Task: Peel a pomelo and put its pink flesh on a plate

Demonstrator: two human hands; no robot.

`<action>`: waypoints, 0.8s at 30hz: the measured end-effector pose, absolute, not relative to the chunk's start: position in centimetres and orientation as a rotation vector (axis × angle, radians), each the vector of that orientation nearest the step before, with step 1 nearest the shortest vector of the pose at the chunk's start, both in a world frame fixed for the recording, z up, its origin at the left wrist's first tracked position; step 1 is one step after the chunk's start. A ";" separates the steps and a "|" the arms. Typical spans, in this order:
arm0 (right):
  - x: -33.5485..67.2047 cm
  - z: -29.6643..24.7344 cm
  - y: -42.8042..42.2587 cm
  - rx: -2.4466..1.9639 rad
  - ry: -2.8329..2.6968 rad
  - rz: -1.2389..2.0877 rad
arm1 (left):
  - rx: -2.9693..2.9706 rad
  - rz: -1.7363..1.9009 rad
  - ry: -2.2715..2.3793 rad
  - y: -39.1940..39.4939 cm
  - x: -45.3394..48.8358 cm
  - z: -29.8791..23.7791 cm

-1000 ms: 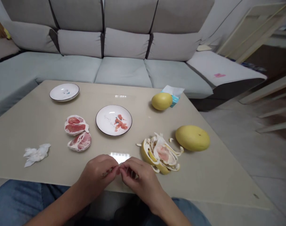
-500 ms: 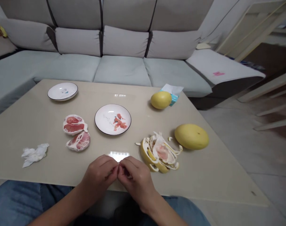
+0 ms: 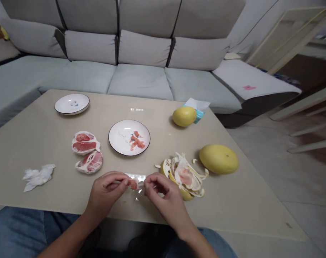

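Over the near edge of the table, my left hand (image 3: 107,191) pinches a small piece of red pomelo flesh (image 3: 133,184) between thumb and fingertips. A whitish bit of membrane (image 3: 140,184) stretches from that piece to my right hand (image 3: 164,195), whose thumb and forefinger are closed on it. Beyond my hands, a white dark-rimmed plate (image 3: 120,143) carries several scraps of red pulp (image 3: 137,141). To the left lie two peeled pomelo chunks (image 3: 84,142) with red flesh and white pith. Just past my right hand sits a heap of pomelo peel (image 3: 183,175) with membrane in it.
Two whole yellow pomelos, one farther back (image 3: 184,116) and one at right (image 3: 218,158), rest on the table (image 3: 232,204). A blue tissue pack (image 3: 199,115) stands behind the farther one. A second plate (image 3: 71,104) is at back left, a crumpled tissue (image 3: 39,177) at left.
My fingertips were together and have moved apart, the left hand leftward and the right hand rightward. The red flesh and membrane now show between them.
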State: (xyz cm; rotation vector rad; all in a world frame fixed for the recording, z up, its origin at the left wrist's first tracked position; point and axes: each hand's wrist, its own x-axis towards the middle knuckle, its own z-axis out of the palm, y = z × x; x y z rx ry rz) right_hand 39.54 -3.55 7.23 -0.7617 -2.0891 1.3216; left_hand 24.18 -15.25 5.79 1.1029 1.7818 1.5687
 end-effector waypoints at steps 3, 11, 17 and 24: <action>39.5 7.3 -3.8 -0.683 -2.081 1.282 | 1.123 1.583 1.818 -15.3 24.4 5.8; 39.6 6.7 -4.5 -0.504 -2.166 1.123 | 1.566 1.508 1.996 -15.2 25.1 5.7; 40.1 6.4 -4.3 -0.471 -2.282 0.983 | 1.853 1.427 2.010 -14.8 25.6 6.1; 39.9 6.0 -4.6 -0.476 -2.366 0.786 | 1.979 1.348 1.969 -14.9 26.0 6.1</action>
